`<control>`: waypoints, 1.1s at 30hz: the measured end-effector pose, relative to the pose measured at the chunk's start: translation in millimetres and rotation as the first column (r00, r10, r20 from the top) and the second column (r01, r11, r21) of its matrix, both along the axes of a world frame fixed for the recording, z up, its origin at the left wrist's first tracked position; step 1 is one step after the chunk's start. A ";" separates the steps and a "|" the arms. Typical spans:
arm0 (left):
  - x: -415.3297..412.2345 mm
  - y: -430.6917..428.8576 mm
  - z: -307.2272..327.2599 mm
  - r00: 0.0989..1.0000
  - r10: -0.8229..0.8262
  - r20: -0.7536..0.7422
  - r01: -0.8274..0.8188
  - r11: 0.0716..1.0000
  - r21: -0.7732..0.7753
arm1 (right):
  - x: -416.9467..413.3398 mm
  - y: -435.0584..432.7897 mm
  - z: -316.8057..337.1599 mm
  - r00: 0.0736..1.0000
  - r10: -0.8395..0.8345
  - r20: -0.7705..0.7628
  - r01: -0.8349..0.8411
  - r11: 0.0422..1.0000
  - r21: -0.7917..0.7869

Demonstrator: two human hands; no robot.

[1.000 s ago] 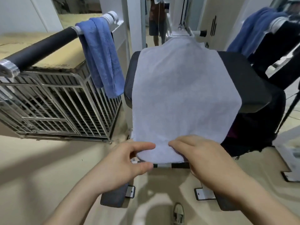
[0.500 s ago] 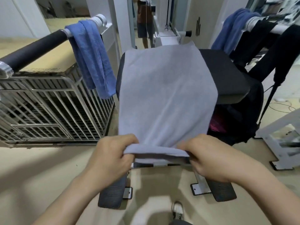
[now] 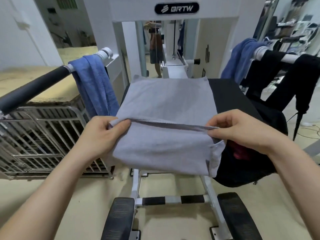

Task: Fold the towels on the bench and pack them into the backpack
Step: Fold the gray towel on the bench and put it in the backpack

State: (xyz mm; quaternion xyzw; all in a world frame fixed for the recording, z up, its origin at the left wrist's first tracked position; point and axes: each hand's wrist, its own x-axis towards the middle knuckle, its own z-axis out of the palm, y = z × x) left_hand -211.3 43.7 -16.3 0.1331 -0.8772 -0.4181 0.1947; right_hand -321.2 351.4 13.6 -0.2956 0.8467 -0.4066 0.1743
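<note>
Grey towel (image 3: 164,104): its near edge has risen over the tabletop (image 3: 225,94), left hand (image 3: 102,134) and right hand (image 3: 242,130) each pinching a corner; first fold underway.

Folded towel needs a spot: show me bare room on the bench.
Free: the black bench strip right of the grey towel, bordered by the backpack. Crowded: the near end, where left hand and right hand pinch the towel.

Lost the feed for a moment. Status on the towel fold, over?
Left hand and right hand pinch near edge of grey towel, held above bench. Fold underway. Backpack at right, path unblocked.
</note>
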 end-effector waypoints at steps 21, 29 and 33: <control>-203.4 -56.0 17.8 0.969 0.185 0.166 -0.144 0.963 -0.228 | -209.5 -53.9 -12.5 0.806 -0.273 -0.526 0.359 0.931 0.066; -234.5 -72.3 26.5 0.979 0.204 0.025 -0.192 0.953 -0.234 | -242.2 -66.6 -13.2 0.695 -0.222 -0.684 0.349 0.936 0.050; -242.5 -76.5 20.0 0.981 0.130 0.146 -0.111 0.985 -0.135 | -256.8 -64.5 -15.4 0.825 -0.236 -0.514 0.320 0.944 0.081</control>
